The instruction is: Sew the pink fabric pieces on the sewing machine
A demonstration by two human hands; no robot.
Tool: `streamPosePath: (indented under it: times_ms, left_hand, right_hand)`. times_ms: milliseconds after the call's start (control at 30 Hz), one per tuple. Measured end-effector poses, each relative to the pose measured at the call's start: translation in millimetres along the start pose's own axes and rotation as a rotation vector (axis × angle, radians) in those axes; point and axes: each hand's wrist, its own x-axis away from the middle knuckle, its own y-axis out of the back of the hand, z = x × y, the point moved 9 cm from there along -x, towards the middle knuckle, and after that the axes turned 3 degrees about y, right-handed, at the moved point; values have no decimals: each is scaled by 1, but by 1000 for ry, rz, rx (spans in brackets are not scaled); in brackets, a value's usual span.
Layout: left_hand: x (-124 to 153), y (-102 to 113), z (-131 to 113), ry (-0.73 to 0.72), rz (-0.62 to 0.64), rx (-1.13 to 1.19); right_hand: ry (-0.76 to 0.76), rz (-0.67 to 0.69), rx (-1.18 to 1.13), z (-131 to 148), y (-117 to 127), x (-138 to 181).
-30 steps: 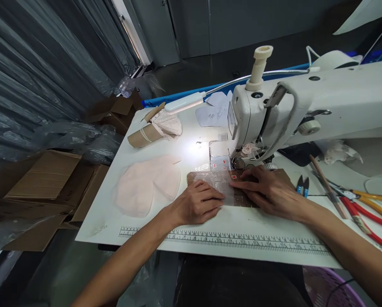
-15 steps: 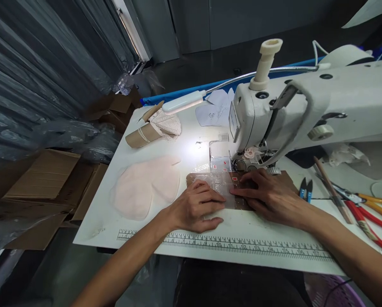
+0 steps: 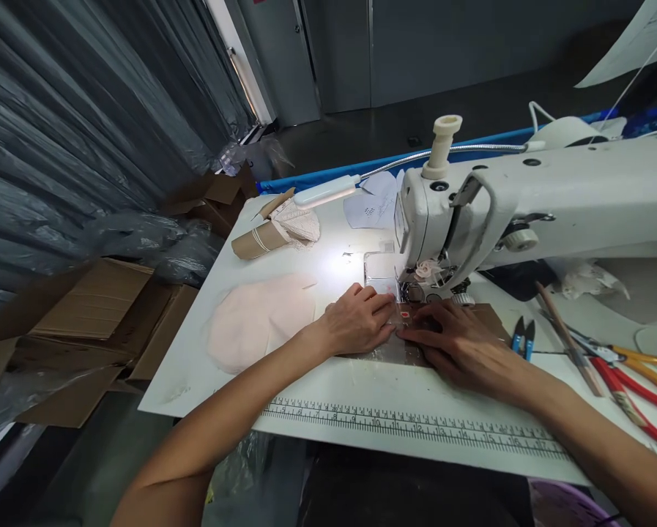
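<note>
My left hand (image 3: pixel 359 320) rests palm down on a clear plastic sheet, its fingers bent and closed together on the sheet's left part. The plastic sheet (image 3: pixel 386 353) has small red marks and lies over a flat brown piece (image 3: pixel 487 320) at the sewing machine's (image 3: pixel 424 219) needle area. My right hand (image 3: pixel 457 344) lies on the brown piece, fingers apart, one stretched flat toward the plastic sheet. A red mark shows between the hands, just in front of the presser foot. My fingers partly hide the sheet.
Pale pink fabric pieces (image 3: pixel 259 318) lie left. Behind them are a brown roll (image 3: pixel 259 240) with lace and a lit lamp (image 3: pixel 327 192). Blue-handled snips (image 3: pixel 523 338) and red-handled pliers (image 3: pixel 636 402) lie right. A printed ruler (image 3: pixel 405 424) runs along the front edge.
My left hand has moved up and slightly right toward the needle area, its fingers more bent. My right hand stays nearly in place. The camera view has tilted slightly.
</note>
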Motion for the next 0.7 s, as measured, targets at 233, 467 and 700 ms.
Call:
streamPosePath:
  times_ms: [233,467,700]
  left_hand:
    - [-12,-8,13,47,-12,35]
    - [-5,-3,16,65,-57,122]
    - [-4,-5,16,81,-75,130]
  right_hand:
    - [-77,-109,-20,-10,3,0]
    - [-93,-110,-13,-11,2,0]
    - [-121,-141,-26,-9,7,-1]
